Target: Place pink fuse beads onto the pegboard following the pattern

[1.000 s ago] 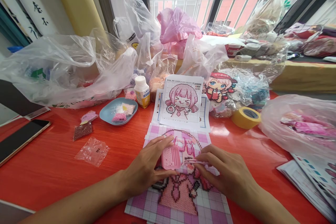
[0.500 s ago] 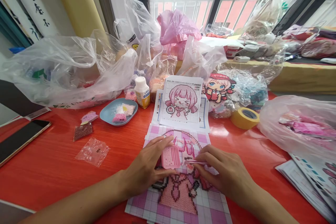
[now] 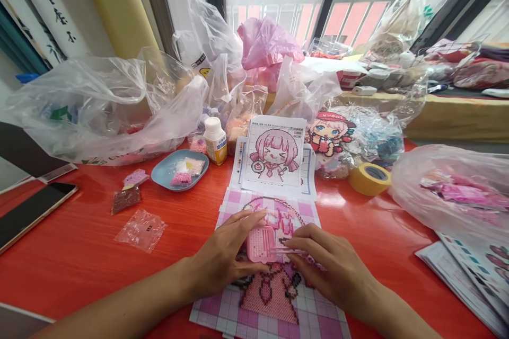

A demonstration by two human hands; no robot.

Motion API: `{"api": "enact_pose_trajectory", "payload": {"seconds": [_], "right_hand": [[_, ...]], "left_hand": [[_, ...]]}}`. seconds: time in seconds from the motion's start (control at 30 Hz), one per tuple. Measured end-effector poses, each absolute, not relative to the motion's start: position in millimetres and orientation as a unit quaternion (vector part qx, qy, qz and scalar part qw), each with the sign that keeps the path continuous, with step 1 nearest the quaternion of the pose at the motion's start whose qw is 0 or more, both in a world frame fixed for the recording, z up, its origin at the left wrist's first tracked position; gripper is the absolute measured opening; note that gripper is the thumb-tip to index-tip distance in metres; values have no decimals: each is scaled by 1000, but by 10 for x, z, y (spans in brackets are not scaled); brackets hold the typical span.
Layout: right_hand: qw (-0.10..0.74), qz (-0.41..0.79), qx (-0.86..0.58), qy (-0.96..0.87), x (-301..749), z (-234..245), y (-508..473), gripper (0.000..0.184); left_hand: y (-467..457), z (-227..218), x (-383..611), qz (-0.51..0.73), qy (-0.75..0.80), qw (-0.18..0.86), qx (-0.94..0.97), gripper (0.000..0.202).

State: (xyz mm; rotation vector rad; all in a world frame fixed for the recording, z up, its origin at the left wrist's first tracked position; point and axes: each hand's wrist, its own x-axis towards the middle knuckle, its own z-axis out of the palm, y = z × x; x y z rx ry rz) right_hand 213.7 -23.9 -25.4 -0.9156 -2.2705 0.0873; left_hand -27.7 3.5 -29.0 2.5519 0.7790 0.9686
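Note:
Between the thumb and fingers of my left hand point(image 3: 222, 249) is a small pink bead tray point(image 3: 261, 244), tilted so its inside shows, with beads in it. My right hand point(image 3: 332, 259) pinches a pair of pink tweezers point(image 3: 289, 250), whose tips reach the tray's right edge. Whether the tips hold a bead is too small to tell. Both hands are over a pink-and-white checkered pegboard point(image 3: 214, 307) that carries a bead picture of a pink figure point(image 3: 268, 294). My hands and the tray hide the picture's middle. Behind the board stands a printed pattern sheet point(image 3: 274, 153) of a similar figure.
A blue dish point(image 3: 161, 172) with bead packets, a white-capped bottle point(image 3: 215, 140) and small bags point(image 3: 141, 229) lie to the left, beyond them a phone point(image 3: 35, 212). A yellow tape roll point(image 3: 369, 179), plastic bag point(image 3: 457, 190) and papers point(image 3: 457, 275) are on the right.
The bead tray has shifted slightly right and down in my left hand. My right hand has moved a little left, bringing the tweezer tips from beside the tray to its edge.

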Motion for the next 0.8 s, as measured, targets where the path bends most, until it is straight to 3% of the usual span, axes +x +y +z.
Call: {"api": "enact_pose_trajectory", "payload": {"seconds": [0.43,0.8], "right_hand": [[335,34,-344,-876,2115,-281,-238,14],[357,-9,-372,-857,2238,-192,-183,5]], "left_hand": [[30,-261,-278,333,260,158,892,78],[30,-281,-281,334,289,148,885,76]]}}
